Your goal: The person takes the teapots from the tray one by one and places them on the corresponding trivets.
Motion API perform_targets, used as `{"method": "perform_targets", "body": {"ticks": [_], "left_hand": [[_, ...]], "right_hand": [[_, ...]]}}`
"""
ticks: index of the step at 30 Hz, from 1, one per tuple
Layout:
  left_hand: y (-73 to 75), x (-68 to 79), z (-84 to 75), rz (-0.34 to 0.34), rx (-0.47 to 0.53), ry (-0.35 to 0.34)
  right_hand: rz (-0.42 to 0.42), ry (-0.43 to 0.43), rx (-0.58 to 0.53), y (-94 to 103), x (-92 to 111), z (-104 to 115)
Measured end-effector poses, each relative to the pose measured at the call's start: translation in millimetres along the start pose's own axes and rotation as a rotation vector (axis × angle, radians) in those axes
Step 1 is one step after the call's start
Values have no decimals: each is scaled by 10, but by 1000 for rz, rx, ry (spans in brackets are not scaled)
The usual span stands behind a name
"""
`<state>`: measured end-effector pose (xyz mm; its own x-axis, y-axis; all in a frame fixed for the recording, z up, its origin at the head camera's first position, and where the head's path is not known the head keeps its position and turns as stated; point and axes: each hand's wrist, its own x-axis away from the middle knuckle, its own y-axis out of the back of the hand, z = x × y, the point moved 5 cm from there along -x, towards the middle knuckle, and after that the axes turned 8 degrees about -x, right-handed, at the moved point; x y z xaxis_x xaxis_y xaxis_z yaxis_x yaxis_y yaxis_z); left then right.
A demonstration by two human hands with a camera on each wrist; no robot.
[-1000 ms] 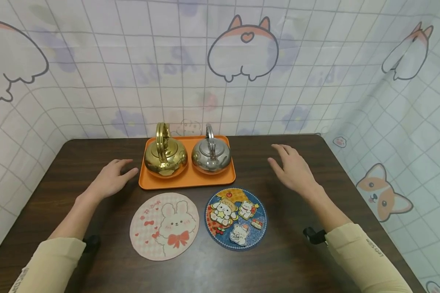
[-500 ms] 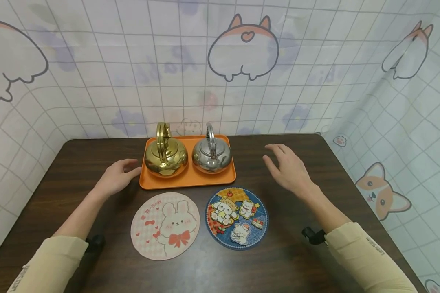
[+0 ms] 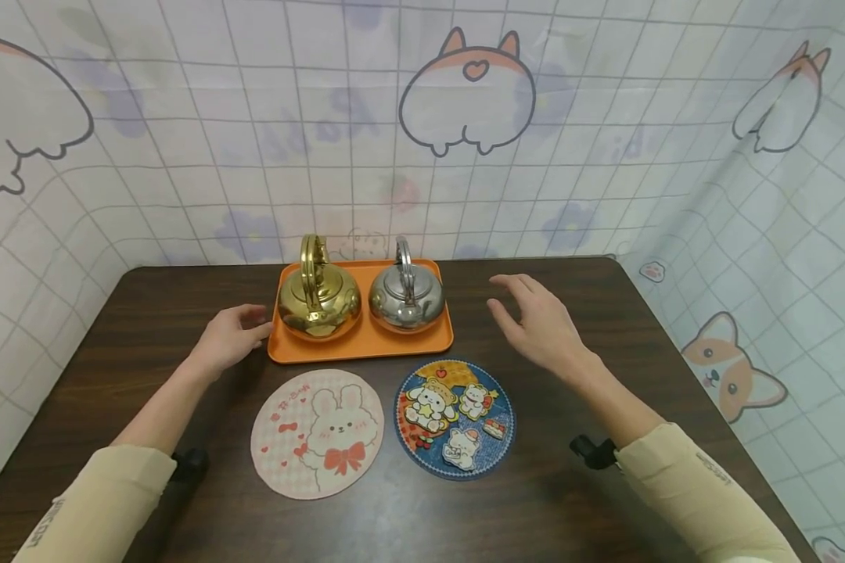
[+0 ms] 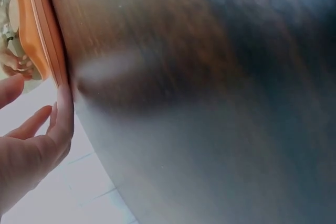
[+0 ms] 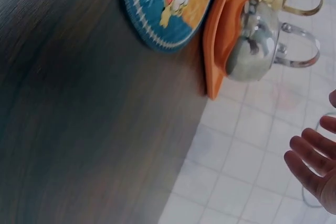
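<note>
Head: two hands [image 3: 231, 338] [image 3: 538, 324], two kettles [image 3: 320, 309] [image 3: 406, 303], one orange tray [image 3: 366, 342].

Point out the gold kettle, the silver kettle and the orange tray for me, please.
Gold kettle [image 3: 333, 313]: head view, on its rounded body.
Silver kettle [image 3: 408, 314]: head view, on its rounded body below the handle.
Orange tray [image 3: 365, 344]: head view, on its bare floor between the kettles, towards the front edge.
</note>
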<state>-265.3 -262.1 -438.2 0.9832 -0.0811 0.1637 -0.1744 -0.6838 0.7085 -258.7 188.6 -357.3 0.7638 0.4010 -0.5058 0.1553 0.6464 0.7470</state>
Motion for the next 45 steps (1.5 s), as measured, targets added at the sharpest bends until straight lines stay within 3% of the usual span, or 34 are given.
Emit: {"method": "perform_targets", "body": {"ticks": [10, 23, 34, 45], "left_hand": [[-66, -40, -3, 22, 61, 5], [-84, -20, 1, 50, 31, -11], [-56, -26, 42, 125, 191, 26], [-72, -44, 42, 157, 227, 16]], "right_hand": [[27, 8, -98, -127, -91, 143], [75, -13, -303, -303, -168, 255], [139, -28, -437, -503, -274, 410], [238, -45, -590, -741, -277, 573]]}}
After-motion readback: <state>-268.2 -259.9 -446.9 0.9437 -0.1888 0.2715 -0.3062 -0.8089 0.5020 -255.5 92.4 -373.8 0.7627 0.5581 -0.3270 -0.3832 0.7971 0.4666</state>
